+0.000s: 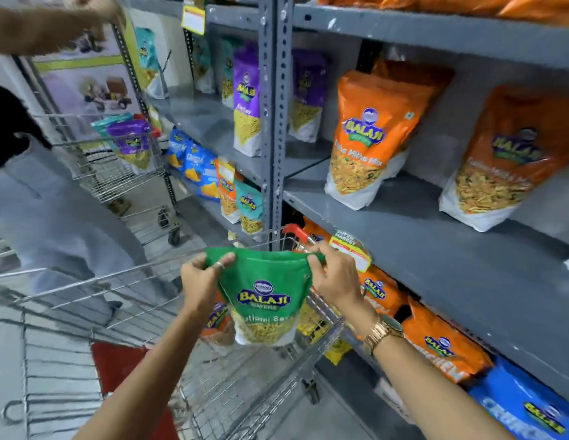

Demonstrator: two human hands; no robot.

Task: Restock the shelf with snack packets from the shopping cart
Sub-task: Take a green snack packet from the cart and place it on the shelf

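green packet up in the air, only held by its top corners

the green packet [264, 300] hangs over the shopping cart [213, 369], near the middle of the view. the left hand [199, 282] pinches its top left corner and the right hand [332, 277] pinches its top right corner. the fingers [224, 260] are pressed together on the thin top edge. the heavy bottom of the packet swings free, touching nothing.

what could go wrong:

- the hold is small. the packet is shiny and full, so i think it could slip out of the fingers and drop back into the cart, onto the orange packets [216, 322] lying there.
- the top edge is stretched between both hands. a hard pull could tear the seal and spill the snack.
- the shelf [435, 236] is to the right and higher up. its front edge sticks out, and a price tag [351, 249] hangs just beside the right hand. the packet or the hand could bump it on the way up.
- two orange packets [369, 138] already stand on that shelf, with a bare gap between them. if the green one is pushed in fast, it may knock one over, since they lean a little.
- the packet may not stand up by itself if it is let go too soon. it could fall off the shelf edge.
- another person [54, 27] reaches up far on the left, by a second cart [118, 166]. they are well apart, so a bump looks unlikely.
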